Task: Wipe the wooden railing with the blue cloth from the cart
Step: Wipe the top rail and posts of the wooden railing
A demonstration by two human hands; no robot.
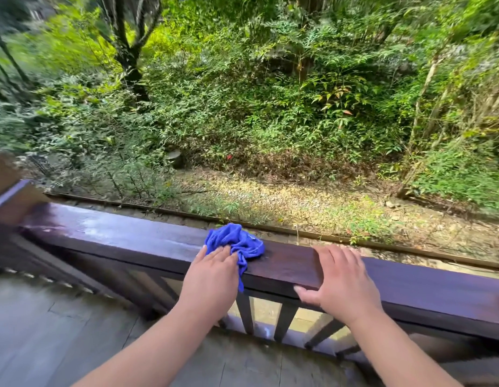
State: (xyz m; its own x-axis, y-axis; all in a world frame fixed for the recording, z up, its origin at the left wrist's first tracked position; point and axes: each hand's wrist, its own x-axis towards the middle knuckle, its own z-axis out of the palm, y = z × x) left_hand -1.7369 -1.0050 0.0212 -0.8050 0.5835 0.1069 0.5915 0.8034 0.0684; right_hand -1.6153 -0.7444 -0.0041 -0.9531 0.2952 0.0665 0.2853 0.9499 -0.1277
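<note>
A crumpled bright-blue cloth [237, 243] is positioned on the flat top of the dark-brown wooden railing [284, 263], at lower centre of the frame. The cloth is pressed down by the left hand [212, 277], fingers together and extended. The right hand [340, 277] is laid flat on the railing to the right, fingers slightly apart, thumb over the near edge.
</note>
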